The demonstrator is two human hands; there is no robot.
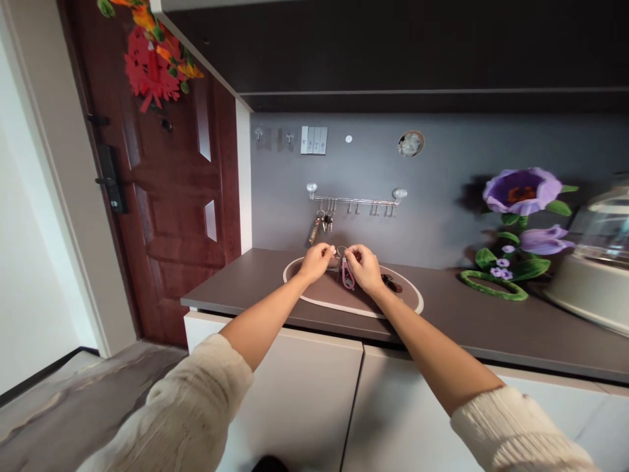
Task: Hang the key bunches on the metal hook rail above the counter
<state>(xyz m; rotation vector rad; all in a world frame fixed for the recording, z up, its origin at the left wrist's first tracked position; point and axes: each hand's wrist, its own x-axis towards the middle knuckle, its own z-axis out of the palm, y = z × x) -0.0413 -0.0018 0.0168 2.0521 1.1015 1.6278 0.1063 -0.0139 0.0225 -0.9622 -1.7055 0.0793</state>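
My left hand [317,260] and my right hand [363,265] meet above an oval mat [319,293], fingers pinched together. Between them is a metal key ring [341,250], and a pink strap [348,275] hangs from it beside the right fingers. The right fingers grip the ring at its right side. The left fingertips are closed near the ring's left side; what they pinch is too small to make out. More dark keys [392,283] lie on the mat, partly behind my right wrist.
A hook rail [356,200] on the wall carries a bunch of keys [327,223] with a brown tag at its left end. A purple plush flower [521,190] and a glass-domed appliance [597,262] stand on the right. The cabinet [393,46] overhangs the counter [466,321].
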